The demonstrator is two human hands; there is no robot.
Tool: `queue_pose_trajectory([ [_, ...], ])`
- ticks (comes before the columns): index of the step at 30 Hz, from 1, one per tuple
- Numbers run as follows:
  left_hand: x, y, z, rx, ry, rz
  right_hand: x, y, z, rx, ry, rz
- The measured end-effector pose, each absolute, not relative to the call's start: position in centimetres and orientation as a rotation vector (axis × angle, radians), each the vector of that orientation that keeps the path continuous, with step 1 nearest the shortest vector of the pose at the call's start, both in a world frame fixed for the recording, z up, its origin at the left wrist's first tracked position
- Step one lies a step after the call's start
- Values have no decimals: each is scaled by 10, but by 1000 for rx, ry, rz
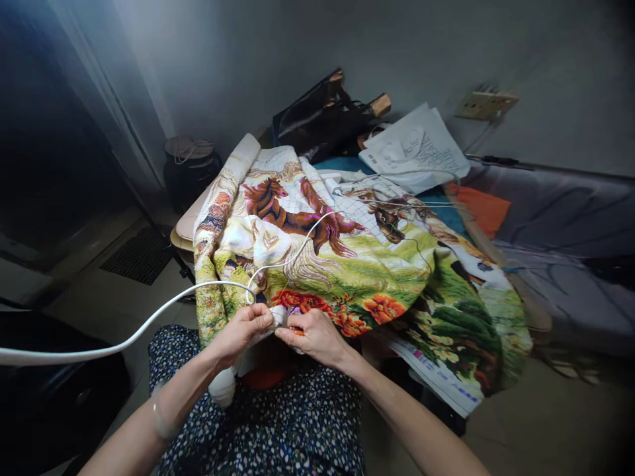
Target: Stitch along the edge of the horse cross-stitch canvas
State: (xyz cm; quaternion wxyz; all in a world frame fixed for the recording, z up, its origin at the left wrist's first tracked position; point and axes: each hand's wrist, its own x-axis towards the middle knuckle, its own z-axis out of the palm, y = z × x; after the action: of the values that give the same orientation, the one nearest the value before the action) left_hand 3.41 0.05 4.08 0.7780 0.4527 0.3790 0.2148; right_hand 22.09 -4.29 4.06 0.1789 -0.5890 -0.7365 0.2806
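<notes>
Embroidered cloth, horses and orange flowers on green, draped ahead of both hands, near edge pinched. Left hand: fingers closed on that edge. Right hand: fingers curled shut on the same edge, just beside. White cable passes left of them.

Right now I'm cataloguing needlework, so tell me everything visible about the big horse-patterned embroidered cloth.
The big horse-patterned embroidered cloth shows brown horses, green ground and orange flowers, with bare white gridded canvas near its top. It drapes rumpled over a table, its left edge rolled. The left hand and right hand pinch its near edge; a white cord crosses it.
</notes>
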Motion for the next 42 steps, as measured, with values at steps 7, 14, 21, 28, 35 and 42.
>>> queue_pose_trajectory([
  [7, 26, -4, 28, 1267, 888, 464, 331, 8, 78, -2107, -1486, -5],
  [14, 19, -7, 20, 1454, 918, 449, 312, 27, 63, -2151, -1548, 231],
  [21, 3, -13, 18, 1606, 982, 429, 294, 31, 49, -2240, -1612, 374],
  [28, -4, -20, 19, 1756, 1040, 442, 289, 28, 50, -2349, -1716, 232],
  [35, -48, -31, 12, 2790, 782, 717, 273, -60, 81, -1275, -1401, 648],
  [42, -107, -58, -10, 3141, 878, 881, 240, -186, 58, -917, -1320, 950],
])
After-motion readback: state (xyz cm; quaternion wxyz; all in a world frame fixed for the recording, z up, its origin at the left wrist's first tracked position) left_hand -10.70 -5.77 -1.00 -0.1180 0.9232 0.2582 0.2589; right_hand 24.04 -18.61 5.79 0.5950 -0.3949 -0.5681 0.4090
